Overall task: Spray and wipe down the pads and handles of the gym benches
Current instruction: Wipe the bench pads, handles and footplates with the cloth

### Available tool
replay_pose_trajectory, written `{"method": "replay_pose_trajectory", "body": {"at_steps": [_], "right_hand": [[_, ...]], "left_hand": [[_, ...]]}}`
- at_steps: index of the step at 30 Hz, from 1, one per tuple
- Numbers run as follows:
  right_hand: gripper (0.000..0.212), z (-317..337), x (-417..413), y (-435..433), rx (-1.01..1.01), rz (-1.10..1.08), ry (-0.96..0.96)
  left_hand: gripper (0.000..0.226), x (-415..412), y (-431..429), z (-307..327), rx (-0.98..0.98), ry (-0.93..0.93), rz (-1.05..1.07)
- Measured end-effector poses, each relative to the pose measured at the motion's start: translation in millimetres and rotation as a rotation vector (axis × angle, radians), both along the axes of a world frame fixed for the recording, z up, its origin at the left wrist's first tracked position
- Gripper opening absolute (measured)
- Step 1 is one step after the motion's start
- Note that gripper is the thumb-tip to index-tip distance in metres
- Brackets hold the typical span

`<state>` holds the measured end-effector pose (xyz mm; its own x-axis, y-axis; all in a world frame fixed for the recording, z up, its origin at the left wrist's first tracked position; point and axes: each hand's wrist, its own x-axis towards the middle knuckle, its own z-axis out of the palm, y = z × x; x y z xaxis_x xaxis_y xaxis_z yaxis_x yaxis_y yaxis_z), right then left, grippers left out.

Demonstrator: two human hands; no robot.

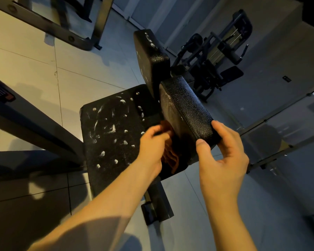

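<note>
While the right hand (223, 156) clasps the near corner of a tilted black textured pad (187, 113), thumb on its face and fingers round the edge, the left hand (152, 144) clenches an orange cloth (170, 156) against that pad's left side. Below lies the flat seat pad (112, 134), flecked with white foam. Beyond stands an upright back pad (150, 57), then a weight machine (219, 57) on the tiled floor (25, 57).
</note>
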<state>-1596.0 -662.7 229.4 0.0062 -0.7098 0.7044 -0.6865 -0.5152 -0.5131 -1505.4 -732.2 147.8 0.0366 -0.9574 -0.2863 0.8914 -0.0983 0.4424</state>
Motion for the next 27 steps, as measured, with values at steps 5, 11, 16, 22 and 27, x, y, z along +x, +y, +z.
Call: {"method": "replay_pose_trajectory", "body": {"at_steps": [5,11,16,22,27], "right_hand": [[0.044,0.5,-2.0,-0.2,-0.004,-0.011,0.028],[0.045,1.6,-2.5,0.1,0.022,-0.016,0.025],[0.040,1.6,-1.7,-1.1,-0.009,-0.001,0.014],[0.034,4.4,-5.2,-1.9,-0.006,0.004,-0.033],[0.037,2.4,-4.1,-0.4,0.019,0.019,-0.042]], "left_hand": [[0.027,10.5,22.8,18.9,-0.125,-0.005,0.067],[0.029,30.8,4.0,36.5,-0.122,-0.067,0.266],[0.025,-14.4,52.3,25.5,-0.092,-0.013,0.152],[0.023,0.5,51.9,38.4,-0.158,-0.145,0.254],[0.019,54.0,-21.6,51.4,-0.042,-0.086,0.263]]}}
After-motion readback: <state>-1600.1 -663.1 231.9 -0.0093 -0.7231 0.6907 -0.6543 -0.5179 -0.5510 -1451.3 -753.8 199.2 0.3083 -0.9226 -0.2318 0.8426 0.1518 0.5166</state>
